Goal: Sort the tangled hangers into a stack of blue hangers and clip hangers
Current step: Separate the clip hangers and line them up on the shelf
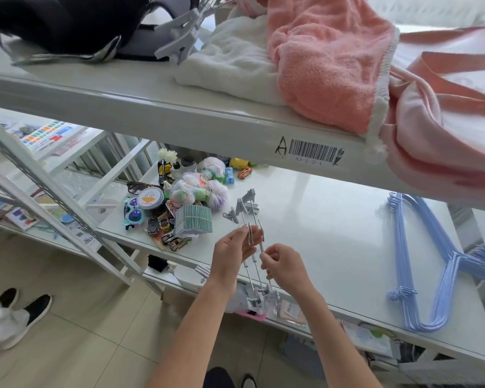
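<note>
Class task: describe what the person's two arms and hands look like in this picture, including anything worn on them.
Both arms are bare from the bottom edge of the picture up to the hands; no sleeve shows. The left hand and the right hand wear no gloves. No watch, bracelet or ring is visible on either wrist or hand. Both forearms are slender.

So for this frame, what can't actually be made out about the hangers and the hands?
- Head view, clip hangers: the exact count is unclear; the thin rods overlap, and the left hand and right hand cover their middles.
- Blue hangers: the number in the stack is unclear, the wires being too thin and close together.
- Grey clips on the upper shelf: partly cut off by the top edge.
</note>
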